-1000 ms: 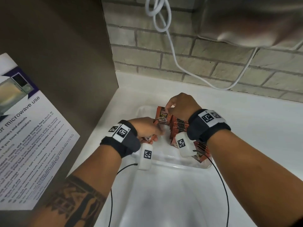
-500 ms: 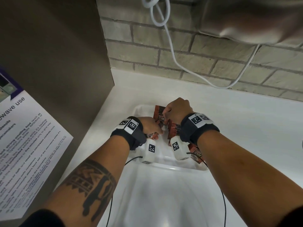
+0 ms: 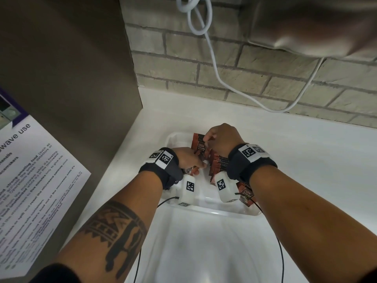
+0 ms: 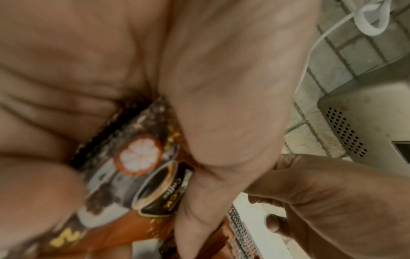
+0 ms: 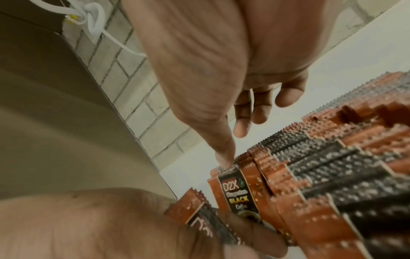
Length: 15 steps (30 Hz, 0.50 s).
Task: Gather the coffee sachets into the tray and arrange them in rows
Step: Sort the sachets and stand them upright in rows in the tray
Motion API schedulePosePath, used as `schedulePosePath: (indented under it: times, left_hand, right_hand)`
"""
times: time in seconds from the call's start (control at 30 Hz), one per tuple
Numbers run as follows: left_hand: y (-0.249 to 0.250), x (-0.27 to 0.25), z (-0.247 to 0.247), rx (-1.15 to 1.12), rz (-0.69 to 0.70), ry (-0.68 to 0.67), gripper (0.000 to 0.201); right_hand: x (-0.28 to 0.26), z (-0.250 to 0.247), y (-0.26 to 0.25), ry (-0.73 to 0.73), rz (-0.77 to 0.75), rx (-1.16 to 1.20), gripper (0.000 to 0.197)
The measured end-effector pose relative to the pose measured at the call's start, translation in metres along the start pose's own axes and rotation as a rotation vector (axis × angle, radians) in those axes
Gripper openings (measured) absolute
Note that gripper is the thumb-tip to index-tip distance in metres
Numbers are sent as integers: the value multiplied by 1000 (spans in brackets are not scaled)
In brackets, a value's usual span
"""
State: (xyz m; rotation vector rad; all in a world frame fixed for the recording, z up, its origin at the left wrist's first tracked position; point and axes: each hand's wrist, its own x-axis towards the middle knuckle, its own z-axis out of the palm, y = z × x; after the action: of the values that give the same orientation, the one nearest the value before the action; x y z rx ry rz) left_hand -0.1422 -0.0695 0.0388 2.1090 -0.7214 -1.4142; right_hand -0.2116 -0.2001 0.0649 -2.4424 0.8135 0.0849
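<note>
Clearly, "D2X BLACK" marks each sachet [image 3: 199, 144] — left hand [image 3: 188, 158] grips one.

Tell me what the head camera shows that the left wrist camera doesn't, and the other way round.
Only the head view shows the clear plastic tray on the white counter, the standing row of orange-brown coffee sachets, and the microwave-use notice. Only the left wrist view shows the printed face of the sachet in the left hand: a halved fruit and a coffee cup. Both show the right hand, the white cable and the brick wall.
</note>
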Motion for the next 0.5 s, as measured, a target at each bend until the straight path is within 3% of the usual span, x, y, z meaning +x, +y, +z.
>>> schedulePosePath:
  times: [0.13,0.3,0.5]
  left_hand:
    - [-2,-1,-1,-26,-3,14,15]
    - [-12,1,0,-107,-38,94,43]
    - [-12,-16,-6,-271,24,35,28]
  right_hand:
    - [-5,-10,1,45,-33,-4,23]
    - [-14,-19,3,62,-93,32,18]
    - [-25,-27,-2,36,-110,105,12]
